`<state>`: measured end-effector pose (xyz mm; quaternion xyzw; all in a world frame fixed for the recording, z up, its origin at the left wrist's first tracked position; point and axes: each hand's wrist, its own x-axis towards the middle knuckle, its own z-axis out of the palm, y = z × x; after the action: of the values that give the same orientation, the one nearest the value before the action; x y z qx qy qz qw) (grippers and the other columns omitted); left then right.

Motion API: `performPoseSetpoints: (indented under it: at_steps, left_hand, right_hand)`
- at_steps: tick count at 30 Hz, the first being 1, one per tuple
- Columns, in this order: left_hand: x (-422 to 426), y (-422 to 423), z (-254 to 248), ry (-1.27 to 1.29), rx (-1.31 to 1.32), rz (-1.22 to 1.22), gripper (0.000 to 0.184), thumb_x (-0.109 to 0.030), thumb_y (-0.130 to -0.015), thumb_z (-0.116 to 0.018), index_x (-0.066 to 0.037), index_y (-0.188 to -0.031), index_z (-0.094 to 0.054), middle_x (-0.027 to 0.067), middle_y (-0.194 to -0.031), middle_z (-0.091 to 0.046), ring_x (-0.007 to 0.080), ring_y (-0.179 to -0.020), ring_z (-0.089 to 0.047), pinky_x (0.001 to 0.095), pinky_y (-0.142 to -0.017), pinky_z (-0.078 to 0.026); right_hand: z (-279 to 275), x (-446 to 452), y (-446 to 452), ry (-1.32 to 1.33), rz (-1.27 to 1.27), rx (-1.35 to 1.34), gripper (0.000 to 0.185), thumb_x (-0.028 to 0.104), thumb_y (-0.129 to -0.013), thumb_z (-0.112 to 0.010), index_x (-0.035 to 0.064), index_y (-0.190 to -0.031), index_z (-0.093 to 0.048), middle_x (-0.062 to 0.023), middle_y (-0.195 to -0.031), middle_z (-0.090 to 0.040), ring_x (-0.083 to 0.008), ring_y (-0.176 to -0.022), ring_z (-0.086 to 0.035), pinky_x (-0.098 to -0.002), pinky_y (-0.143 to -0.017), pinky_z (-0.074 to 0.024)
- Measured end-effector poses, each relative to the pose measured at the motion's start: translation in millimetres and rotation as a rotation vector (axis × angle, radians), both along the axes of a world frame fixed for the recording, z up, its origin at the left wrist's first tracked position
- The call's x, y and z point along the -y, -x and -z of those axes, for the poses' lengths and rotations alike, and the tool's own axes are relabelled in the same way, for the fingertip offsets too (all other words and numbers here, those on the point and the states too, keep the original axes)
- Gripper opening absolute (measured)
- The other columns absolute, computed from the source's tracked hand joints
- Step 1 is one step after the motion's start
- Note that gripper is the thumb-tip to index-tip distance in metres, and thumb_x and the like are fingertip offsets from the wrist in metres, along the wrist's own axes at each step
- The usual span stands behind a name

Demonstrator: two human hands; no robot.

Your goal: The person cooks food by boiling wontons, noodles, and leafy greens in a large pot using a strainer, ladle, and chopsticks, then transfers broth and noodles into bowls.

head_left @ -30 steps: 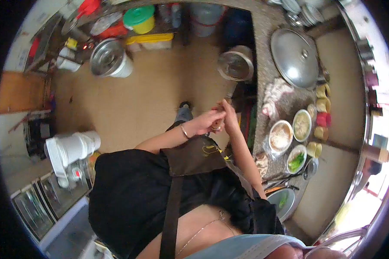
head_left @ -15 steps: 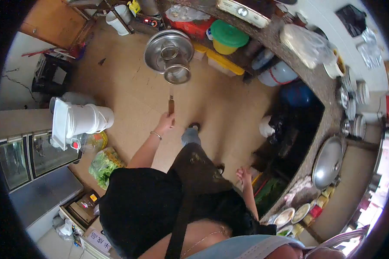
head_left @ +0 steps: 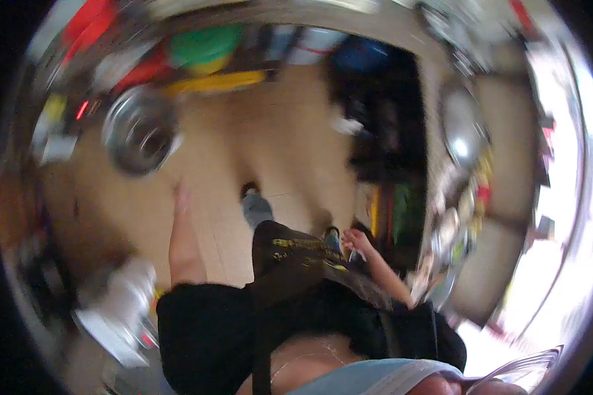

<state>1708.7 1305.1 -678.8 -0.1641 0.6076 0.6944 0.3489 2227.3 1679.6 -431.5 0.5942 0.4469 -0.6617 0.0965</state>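
My left hand (head_left: 183, 196) is stretched forward over the floor, smeared by motion, so its grip cannot be made out. Just beyond its fingers lies a round metal basin (head_left: 120, 135), with blurred metal strainer rims (head_left: 154, 139) showing inside its outline. The wooden strainer handle cannot be made out now. My right hand (head_left: 357, 242) hangs low by my right side, near the dark shelf space under the counter. Its fingers are loosely bent and apart, with nothing clearly visible in them.
A stone counter runs along the back and right, with a large metal lid (head_left: 464, 125) and dishes (head_left: 447, 227) on it. Under it are a green-lidded tub (head_left: 204, 46) and a blue container (head_left: 369, 54). White buckets (head_left: 122, 293) stand at the left.
The view has swung to the right and blurred, so the basin, counter and buckets shift leftward. My left hand held a strainer's wooden handle before; that hold is no longer clear.
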Motion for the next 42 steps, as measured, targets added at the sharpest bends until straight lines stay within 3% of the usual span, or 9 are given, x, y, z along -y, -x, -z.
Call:
performPoseSetpoints:
  at_steps: [4, 5, 13, 17, 19, 21, 25, 33, 42]
  left_hand:
    - [-34.1, -39.6, -21.9, -0.294, 0.353, -0.058, 0.062, -0.046, -0.090, -0.044, -0.007, -0.137, -0.032, 0.0121, -0.142, -0.032, 0.0282, -0.130, -0.029, 0.0456, -0.106, -0.026]
    - [-57.1, -50.7, -57.0, 0.371, 0.213, 0.204, 0.061, -0.037, -0.087, -0.056, -0.007, -0.136, -0.035, 0.0105, -0.140, -0.035, 0.0259, -0.128, -0.032, 0.0442, -0.101, -0.034]
    - [-230.0, -188.5, -130.6, 0.622, -0.024, 0.596, 0.081, -0.018, -0.083, -0.060, -0.011, -0.142, -0.005, 0.0103, -0.111, -0.054, 0.0221, -0.081, -0.058, 0.0348, -0.064, -0.051]
    - [-323.5, -268.7, -95.9, 0.285, -0.073, 0.767, 0.082, -0.021, -0.083, -0.059, -0.016, -0.142, -0.002, 0.0071, -0.098, -0.056, 0.0171, -0.072, -0.054, 0.0332, -0.056, -0.047]
    - [-392.3, -305.4, -134.1, 0.098, 0.577, 0.846, 0.059, -0.041, -0.086, -0.053, -0.005, -0.130, -0.038, 0.0118, -0.108, -0.054, 0.0234, -0.081, -0.056, 0.0380, -0.072, -0.048]
    - [-401.9, -436.7, -153.5, 0.444, -0.057, 0.933, 0.083, -0.023, -0.083, -0.062, -0.021, -0.141, -0.002, 0.0134, -0.123, -0.046, 0.0213, -0.087, -0.054, 0.0366, -0.065, -0.048]
    - [-444.7, -607.5, -272.2, 0.386, -0.163, 1.283, 0.086, -0.027, -0.084, -0.062, -0.017, -0.141, 0.002, 0.0165, -0.137, -0.031, 0.0261, -0.102, -0.053, 0.0396, -0.081, -0.046]
    - [-474.2, -710.6, -306.1, 0.324, -0.183, 1.578, 0.066, -0.028, -0.086, -0.059, -0.013, -0.138, -0.020, 0.0118, -0.133, -0.038, 0.0210, -0.100, -0.055, 0.0360, -0.081, -0.046]
    - [-513.7, -764.7, -343.7, 0.135, 0.090, 1.963, 0.048, -0.036, -0.086, -0.060, -0.009, -0.122, -0.046, 0.0027, -0.113, -0.054, 0.0143, -0.094, -0.057, 0.0301, -0.079, -0.047]
  right_hand:
    - [-30.1, 11.8, -108.4, -0.231, 0.109, 0.140, 0.030, 0.030, -0.090, -0.052, 0.0034, -0.103, -0.058, -0.0044, -0.084, -0.063, -0.0117, -0.071, -0.061, -0.0274, -0.061, -0.0483]
    - [-47.4, 13.6, -130.2, -0.198, 0.231, 0.251, 0.031, 0.029, -0.090, -0.052, 0.0044, -0.109, -0.056, -0.0058, -0.087, -0.064, -0.0134, -0.072, -0.063, -0.0259, -0.060, -0.0483]
    - [-60.3, 76.1, -432.5, -0.759, 1.161, 0.555, 0.021, 0.016, -0.084, -0.055, 0.0012, -0.095, -0.063, -0.0052, -0.070, -0.061, -0.0116, -0.057, -0.055, -0.0260, -0.051, -0.0464]
    - [-57.8, 51.4, -569.5, -0.960, 1.111, 1.088, 0.035, 0.026, -0.081, -0.058, 0.0010, -0.106, -0.061, -0.0131, -0.086, -0.066, -0.0242, -0.079, -0.064, -0.0339, -0.072, -0.0502]
    - [-49.6, 27.7, -616.0, -0.833, 1.146, 1.013, 0.046, 0.034, -0.078, -0.064, 0.0002, -0.109, -0.059, -0.0180, -0.102, -0.063, -0.0293, -0.098, -0.060, -0.0375, -0.087, -0.0451]
    - [-22.1, 15.9, -647.7, -0.953, 0.916, 1.238, 0.052, 0.038, -0.077, -0.065, -0.0014, -0.110, -0.058, -0.0225, -0.110, -0.058, -0.0354, -0.103, -0.055, -0.0404, -0.091, -0.0422]
    - [-40.5, -19.9, -640.2, -0.916, 0.890, 1.287, 0.049, 0.045, -0.073, -0.066, 0.0083, -0.104, -0.060, -0.0165, -0.101, -0.057, -0.0349, -0.096, -0.053, -0.0467, -0.085, -0.0403]
    - [-41.7, -17.8, -652.0, -0.768, 0.602, 1.160, 0.029, 0.031, -0.082, -0.059, 0.0036, -0.089, -0.055, -0.0160, -0.086, -0.060, -0.0348, -0.083, -0.059, -0.0430, -0.073, -0.0475]
    - [-75.5, 71.9, -572.0, -0.521, 1.882, -0.096, 0.019, 0.025, -0.091, -0.053, 0.0073, -0.084, -0.051, 0.0021, -0.062, -0.046, -0.0058, -0.047, -0.040, -0.0190, -0.041, -0.0324]
